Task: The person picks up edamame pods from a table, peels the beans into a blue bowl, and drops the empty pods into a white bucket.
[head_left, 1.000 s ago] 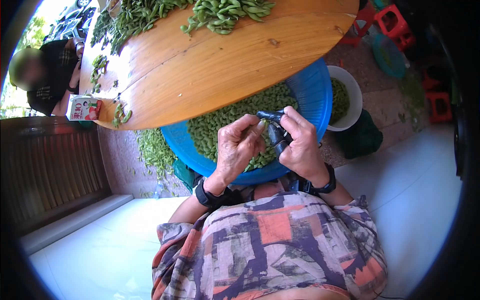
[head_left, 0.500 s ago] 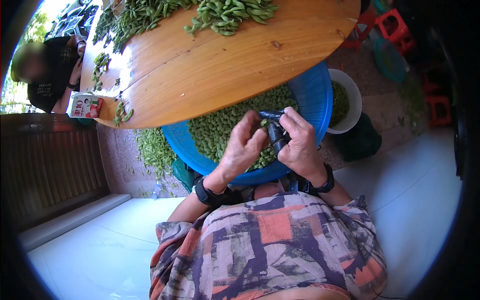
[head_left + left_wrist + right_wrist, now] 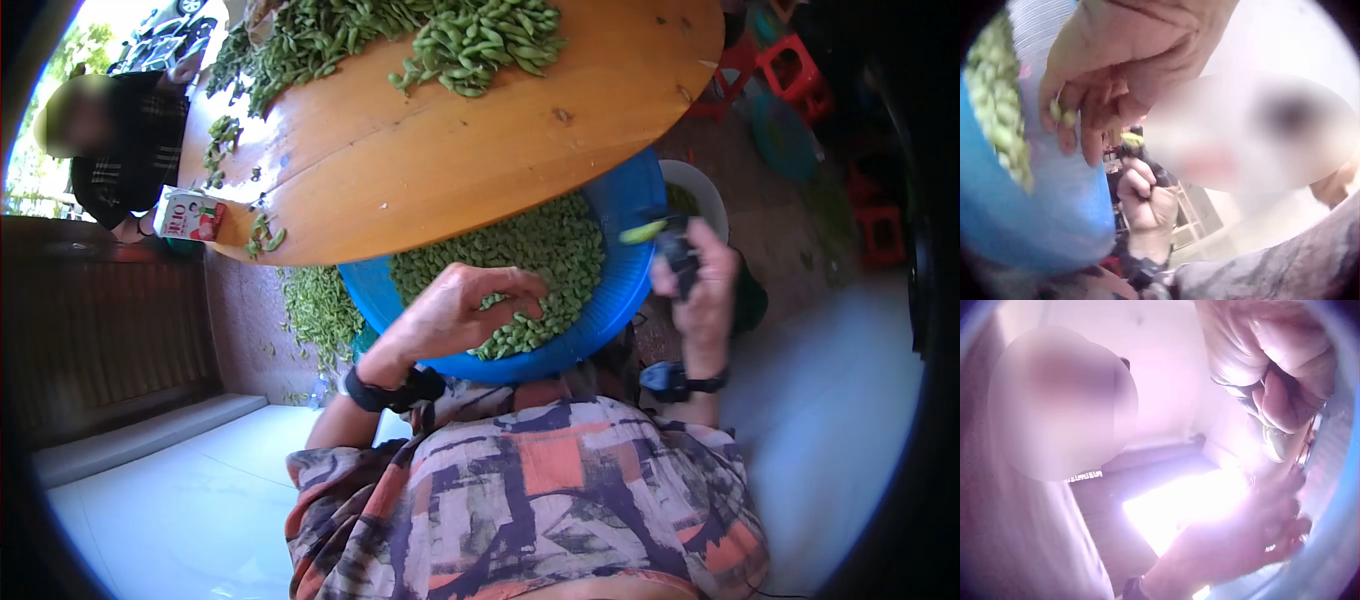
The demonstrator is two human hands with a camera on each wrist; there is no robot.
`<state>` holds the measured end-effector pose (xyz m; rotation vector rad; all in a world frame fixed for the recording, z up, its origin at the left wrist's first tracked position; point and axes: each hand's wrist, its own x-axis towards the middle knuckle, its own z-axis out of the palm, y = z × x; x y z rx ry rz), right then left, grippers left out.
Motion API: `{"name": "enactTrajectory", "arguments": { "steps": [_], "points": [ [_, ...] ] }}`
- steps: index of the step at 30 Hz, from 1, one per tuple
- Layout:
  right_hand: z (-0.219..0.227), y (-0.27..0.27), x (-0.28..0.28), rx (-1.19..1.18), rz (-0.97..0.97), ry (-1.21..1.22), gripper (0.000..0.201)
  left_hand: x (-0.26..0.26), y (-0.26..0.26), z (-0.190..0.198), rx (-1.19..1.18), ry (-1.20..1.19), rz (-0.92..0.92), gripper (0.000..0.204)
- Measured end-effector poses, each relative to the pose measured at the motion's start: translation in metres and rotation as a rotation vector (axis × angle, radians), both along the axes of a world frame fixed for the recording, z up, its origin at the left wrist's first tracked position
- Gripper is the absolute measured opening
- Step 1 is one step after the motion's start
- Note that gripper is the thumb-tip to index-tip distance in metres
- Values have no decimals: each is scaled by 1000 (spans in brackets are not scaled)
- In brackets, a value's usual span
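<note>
My left hand (image 3: 465, 310) is over the blue basin (image 3: 632, 280), palm down with loosely bent fingers spread apart. Shelled green beans (image 3: 555, 270) fill the basin's bottom. In the left wrist view, a couple of green beans (image 3: 1063, 115) show at that hand's fingers. To the right of the basin, my right hand (image 3: 705, 285) is blurred. Black covers (image 3: 682, 262) sit on its thumb and index finger, and a green bean pod (image 3: 641, 232) juts leftward from between them. In the right wrist view the pod (image 3: 1274, 444) hangs below the curled fingers.
The wooden table (image 3: 420, 170) overhangs the basin and bears heaps of bean pods (image 3: 480, 45) and a drink carton (image 3: 190, 215). A white bucket (image 3: 705, 185) stands right of the basin, empty pods (image 3: 320, 305) lie left. Red stools (image 3: 795, 70) and a seated person (image 3: 130, 140) are farther off.
The hands were together over the basin; now they are apart. My right hand has moved right with a pod sticking out, and my left hand has lowered and opened over the beans.
</note>
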<state>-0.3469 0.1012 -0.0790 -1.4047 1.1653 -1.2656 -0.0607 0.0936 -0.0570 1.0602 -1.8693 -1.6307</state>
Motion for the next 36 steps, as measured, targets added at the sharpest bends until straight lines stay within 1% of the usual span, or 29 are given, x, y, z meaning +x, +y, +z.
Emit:
{"name": "enactTrajectory", "arguments": {
  "steps": [1,2,3,4,5,7,8,9,10,11,12,13,15,16,17,18,19,21,22,23,25,27,28,29,31,32,33,34,36],
  "points": [
    [3,-3,-23,15,-129,79,50,8,-8,14,-151,-106,-138,26],
    [4,-11,-43,33,-363,523,15,16,-18,25,-203,-100,-23,23],
    [1,-15,-60,-142,-409,763,32,26,-32,32,-254,-90,93,20],
    [-1,-14,-72,-42,-437,825,44,39,-57,34,-277,-129,205,19],
    [3,-11,-72,108,-474,780,50,53,-88,31,-297,-167,319,19],
    [-1,-10,-74,162,-486,782,46,79,-149,16,-578,-452,531,16],
    [-7,-9,-74,157,-487,778,46,94,-177,6,-687,-519,560,15],
    [-14,-9,-75,104,-473,755,40,102,-196,2,-794,-586,587,16],
    [-18,-9,-75,52,-459,733,35,101,-202,5,-797,-587,586,16],
    [-18,-10,-74,51,-461,730,35,100,-207,7,-681,-662,593,17],
    [-17,-10,-72,98,-448,708,32,98,-209,8,-562,-733,597,18],
    [-16,-9,-69,146,-436,685,29,97,-209,8,-565,-734,594,18],
    [-14,-9,-61,107,-435,666,29,92,-203,8,-559,-606,541,17],
    [-12,-11,-57,63,-428,650,29,89,-199,8,-457,-553,534,16],
    [-15,-16,-51,-31,-414,697,27,86,-194,9,-360,-502,525,14],
    [-12,-17,-46,-33,-397,666,27,74,-186,16,-426,-568,553,15],
    [-9,-19,-39,-35,-380,636,26,74,-184,16,-434,-566,554,15],
    [-2,-23,-21,-116,-355,533,25,76,-186,10,-749,-412,653,16],
    [1,-24,-13,-57,-301,438,23,78,-184,12,-723,-345,682,16],
    [3,-21,-4,-4,-252,345,21,78,-177,10,-727,-336,673,16],
    [9,-21,18,-56,-116,240,22,59,-132,34,-305,97,515,12],
    [1,-23,32,-4,111,34,24,32,-90,35,-100,212,431,11],
    [15,-22,45,52,202,-57,35,17,-69,36,-9,251,409,10],
    [22,-22,54,159,247,-123,44,5,-50,35,83,289,387,10],
    [37,-16,63,247,329,-301,23,-14,-25,25,162,343,387,10],
    [35,-15,63,254,325,-296,23,-21,-18,16,213,421,409,12],
    [32,-14,63,237,336,-243,22,-27,-12,11,222,459,450,9],
    [30,-14,63,219,347,-191,20,-28,-9,4,225,488,456,8],
    [28,-12,61,222,355,-182,20,-31,-4,-4,232,521,463,7]
  ]
}}
